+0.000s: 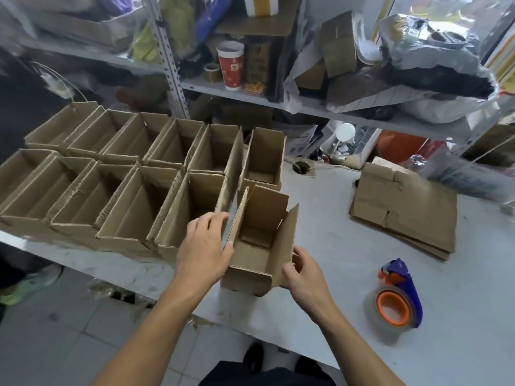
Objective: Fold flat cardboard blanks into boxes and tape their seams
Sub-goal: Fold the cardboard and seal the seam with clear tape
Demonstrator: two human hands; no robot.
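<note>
While an open-topped cardboard box [256,246] stands at the near edge of the white worktop [348,246], its left flap is pinched in the grip of the left hand [204,246] and its near right corner is held by the curled fingers of the right hand [302,277]. Just to its left, two rows of folded boxes [111,174] are lined up. Flat cardboard blanks [404,210] are stacked further right, with a tape dispenser [398,296] lying nearer.

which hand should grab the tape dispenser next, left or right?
Probably right. The tape dispenser lies on the table to the right of the box, on the right hand side. The left hand holds the box's left flap and would have to cross over.
</note>
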